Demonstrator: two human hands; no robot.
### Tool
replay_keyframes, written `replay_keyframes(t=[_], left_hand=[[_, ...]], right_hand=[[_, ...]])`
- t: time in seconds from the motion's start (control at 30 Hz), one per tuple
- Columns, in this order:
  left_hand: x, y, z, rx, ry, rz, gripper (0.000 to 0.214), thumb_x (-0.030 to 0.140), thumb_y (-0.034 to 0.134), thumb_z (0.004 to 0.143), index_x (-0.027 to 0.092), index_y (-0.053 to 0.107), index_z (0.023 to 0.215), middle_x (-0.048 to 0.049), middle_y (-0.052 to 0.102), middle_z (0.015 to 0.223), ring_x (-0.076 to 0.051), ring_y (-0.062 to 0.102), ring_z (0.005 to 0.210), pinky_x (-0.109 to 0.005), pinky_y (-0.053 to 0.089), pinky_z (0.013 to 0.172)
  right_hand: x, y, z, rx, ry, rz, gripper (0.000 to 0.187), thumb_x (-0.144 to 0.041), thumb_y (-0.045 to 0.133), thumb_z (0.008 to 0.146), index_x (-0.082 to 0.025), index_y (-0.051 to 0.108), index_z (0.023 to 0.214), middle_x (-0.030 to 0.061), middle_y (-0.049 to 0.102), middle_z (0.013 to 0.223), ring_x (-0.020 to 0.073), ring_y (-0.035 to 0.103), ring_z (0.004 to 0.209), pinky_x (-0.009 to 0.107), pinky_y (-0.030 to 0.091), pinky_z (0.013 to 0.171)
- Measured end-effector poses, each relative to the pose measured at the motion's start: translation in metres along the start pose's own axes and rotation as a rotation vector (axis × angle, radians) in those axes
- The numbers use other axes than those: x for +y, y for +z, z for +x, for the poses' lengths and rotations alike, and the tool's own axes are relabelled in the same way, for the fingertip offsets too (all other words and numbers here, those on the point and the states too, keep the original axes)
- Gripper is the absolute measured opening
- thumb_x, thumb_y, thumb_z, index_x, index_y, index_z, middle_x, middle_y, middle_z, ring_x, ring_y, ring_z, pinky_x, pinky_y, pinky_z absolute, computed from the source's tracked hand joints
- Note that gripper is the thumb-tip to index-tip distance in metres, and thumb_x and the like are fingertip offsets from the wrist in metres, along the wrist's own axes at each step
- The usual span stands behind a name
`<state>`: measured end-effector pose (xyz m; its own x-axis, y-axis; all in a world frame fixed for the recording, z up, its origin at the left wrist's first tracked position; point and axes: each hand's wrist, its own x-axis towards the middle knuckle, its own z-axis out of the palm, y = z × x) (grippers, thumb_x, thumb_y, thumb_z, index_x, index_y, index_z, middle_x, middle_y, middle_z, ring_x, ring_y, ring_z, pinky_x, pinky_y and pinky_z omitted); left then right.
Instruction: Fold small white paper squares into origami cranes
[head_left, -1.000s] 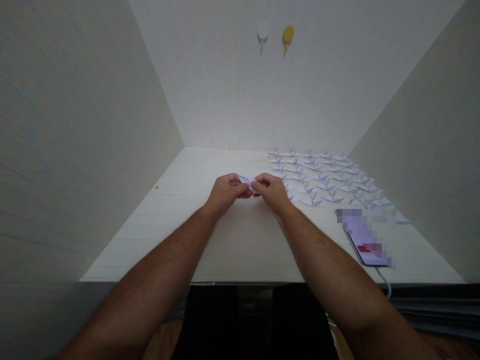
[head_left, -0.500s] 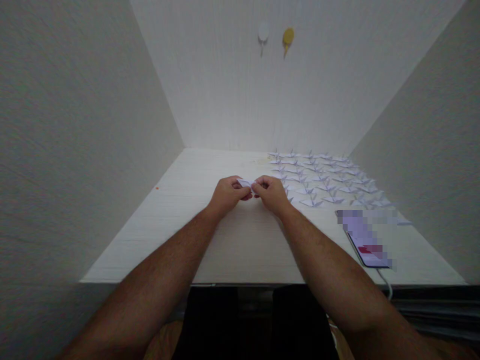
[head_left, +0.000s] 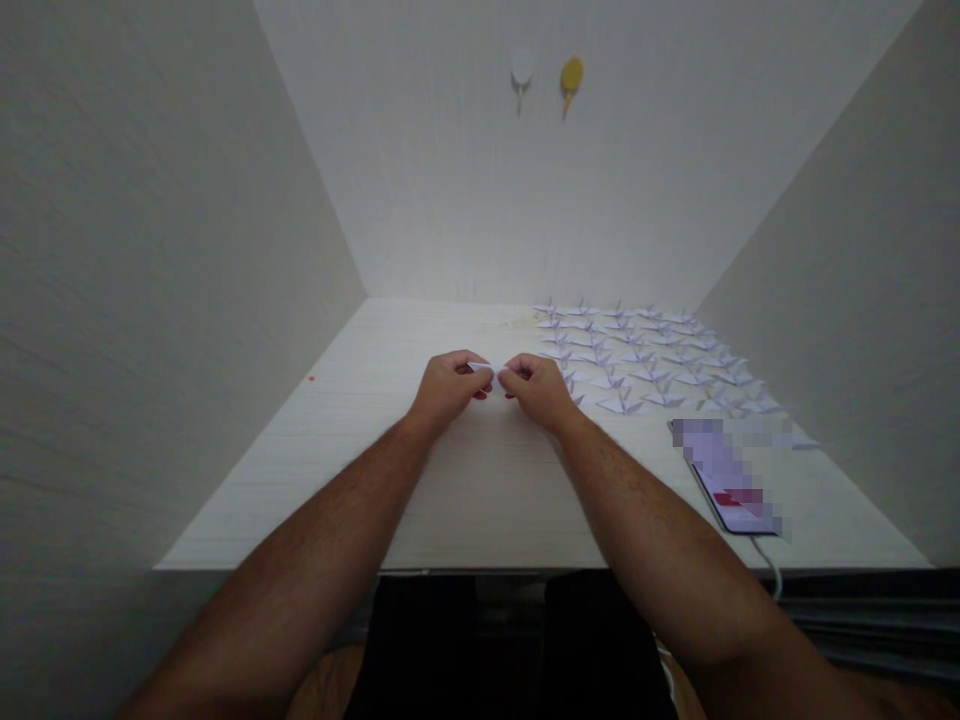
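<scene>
Paper piece (head_left: 496, 379): it is small, white and folded, held above the middle part of the white surface (head_left: 480, 500), between left hand (head_left: 450, 383) and right hand (head_left: 538, 385); fingers cover much of it, so its exact form I cannot tell.
Left grip: narrow pinch, thumb and bent fingers holding the left end of the paper.
Right grip: also narrow pinch, on the right end; both thumb tips are near each other.
Paper cranes (head_left: 625, 402): they stand in several rows, wings spread, on the back right part of the surface, from the back edge toward the right edge; the right hand partly hides the nearest ones.
Phone (head_left: 731, 485): it lies tilted near the front edge, toward the front right corner, to the right of the right forearm (head_left: 645, 510); square blocks blur part of its lit screen.
Cable (head_left: 770, 567): white, going from the phone's lower end over the front edge.
Flat white thing (head_left: 807, 444): near the right edge, partly covered by the same blocks; I cannot tell what it is.
Orange spot (head_left: 311, 379): close to the left edge.
Brownish stain (head_left: 517, 322): near the back edge, just left of the cranes.
Back wall (head_left: 450, 180): it carries white hook (head_left: 521, 70) and yellow hook (head_left: 571, 75), side by side.
Dark-clothed legs (head_left: 420, 640): below the front edge.
</scene>
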<state>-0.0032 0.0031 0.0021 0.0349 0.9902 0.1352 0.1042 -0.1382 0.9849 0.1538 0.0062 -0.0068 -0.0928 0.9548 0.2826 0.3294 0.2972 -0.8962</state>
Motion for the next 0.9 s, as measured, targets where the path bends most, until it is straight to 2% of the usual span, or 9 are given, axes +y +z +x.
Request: replay_keyframes(t=[0.2,0.3,0.4,0.6,0.7,0.8,0.9], left_hand=[[0.0083,-0.0076,-0.0019,-0.007,0.120,0.285,0.012,0.024,0.066,0.068,0.014,0.071,0.072,-0.0021,0.066,0.058,-0.013,0.059,0.052,-0.022,0.042,0.049],[0.0085,-0.0101,-0.0018,-0.012,0.152,0.341,0.013,0.025,0.065,0.069,0.015,0.071,0.072,-0.0018,0.066,0.058,-0.012,0.058,0.052,-0.022,0.041,0.050],[0.0060,-0.0093,-0.0008,-0.023,0.111,0.252,0.012,0.025,0.067,0.068,0.014,0.070,0.072,-0.0027,0.066,0.058,-0.013,0.060,0.053,-0.023,0.044,0.052],[0.0038,-0.0055,0.0009,-0.020,-0.075,-0.047,0.015,0.026,0.072,0.062,0.013,0.065,0.066,-0.0018,0.061,0.052,-0.013,0.057,0.048,-0.026,0.047,0.051],[0.0051,-0.0066,0.0004,-0.064,-0.130,-0.118,0.016,0.025,0.074,0.061,0.013,0.064,0.066,-0.0020,0.061,0.055,-0.013,0.058,0.051,-0.027,0.050,0.053],[0.0057,-0.0073,-0.0007,-0.123,-0.156,-0.188,0.020,0.025,0.076,0.061,0.014,0.065,0.073,-0.0022,0.064,0.061,-0.014,0.061,0.056,-0.028,0.052,0.055],[0.0051,-0.0052,-0.0018,-0.098,-0.130,-0.196,0.026,0.025,0.079,0.059,0.015,0.063,0.077,-0.0005,0.064,0.061,-0.013,0.060,0.055,-0.027,0.051,0.054]], right_hand=[[-0.0040,-0.0014,-0.0009,-0.026,0.029,0.004,0.016,-0.029,0.060,0.072,-0.016,0.061,0.064,-0.0010,0.058,0.054,0.0103,0.049,0.051,0.023,0.035,0.050],[-0.0053,-0.0015,-0.0012,-0.034,0.036,0.014,0.015,-0.029,0.061,0.072,-0.016,0.060,0.063,-0.0011,0.058,0.053,0.0105,0.050,0.051,0.023,0.036,0.050],[-0.0059,-0.0015,-0.0018,-0.033,0.022,0.011,0.015,-0.029,0.061,0.072,-0.016,0.060,0.064,-0.0013,0.058,0.053,0.0101,0.048,0.051,0.023,0.036,0.050],[-0.0057,-0.0013,-0.0030,-0.029,-0.011,-0.004,0.016,-0.030,0.061,0.073,-0.016,0.061,0.065,-0.0022,0.056,0.054,0.0093,0.045,0.051,0.023,0.034,0.050],[-0.0056,-0.0014,-0.0032,-0.028,-0.004,0.006,0.016,-0.030,0.061,0.073,-0.016,0.061,0.065,-0.0018,0.057,0.055,0.0098,0.046,0.051,0.023,0.035,0.051],[-0.0058,-0.0013,-0.0033,-0.018,-0.001,0.002,0.016,-0.030,0.061,0.073,-0.016,0.061,0.065,-0.0013,0.058,0.055,0.0102,0.047,0.052,0.023,0.035,0.051],[-0.0053,-0.0008,-0.0033,-0.002,-0.014,-0.002,0.017,-0.031,0.061,0.074,-0.016,0.062,0.066,-0.0012,0.058,0.055,0.0099,0.047,0.052,0.023,0.035,0.051]])
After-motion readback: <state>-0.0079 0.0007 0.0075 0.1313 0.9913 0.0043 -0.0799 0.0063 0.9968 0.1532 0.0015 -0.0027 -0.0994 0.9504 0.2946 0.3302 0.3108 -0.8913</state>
